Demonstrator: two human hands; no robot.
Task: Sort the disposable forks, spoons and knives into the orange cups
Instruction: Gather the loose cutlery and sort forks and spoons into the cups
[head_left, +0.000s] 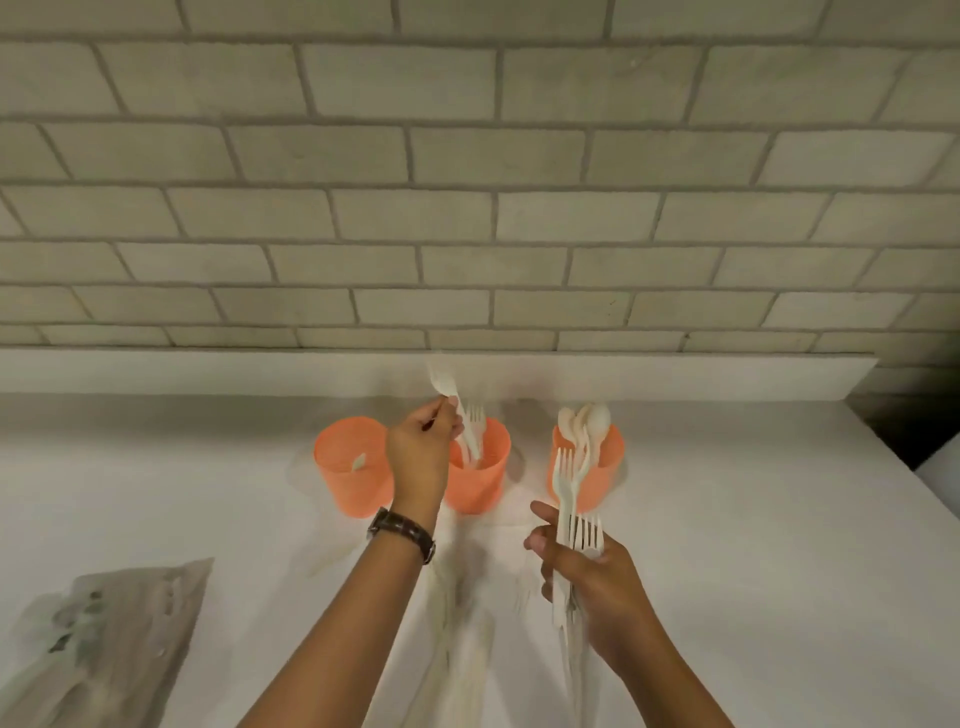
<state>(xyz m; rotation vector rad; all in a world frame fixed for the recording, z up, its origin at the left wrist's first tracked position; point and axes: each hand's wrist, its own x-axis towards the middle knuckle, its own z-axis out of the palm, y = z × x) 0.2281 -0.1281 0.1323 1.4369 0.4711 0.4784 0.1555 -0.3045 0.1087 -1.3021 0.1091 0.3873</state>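
On the white worktop (727, 519), the middle orange cup (480, 488) sits directly beneath the fingers of the left hand (421, 452). These pinch one pale utensil (442, 384) (too blurred to name). Its long axis is near upright, with the lower end inside the rim beside the forks (474, 415) there. The right hand (587, 571), just short of the spoon cup (608, 467), grips a bundle of forks (569, 499), tines up.

Nothing legible shows anywhere in this view. The crumpled plastic bag (111, 636) at the near left of the desk (753, 545) carries dark greenish marks, perhaps print, too blurred to read. The orange cups (347, 480) show plain walls without lettering.
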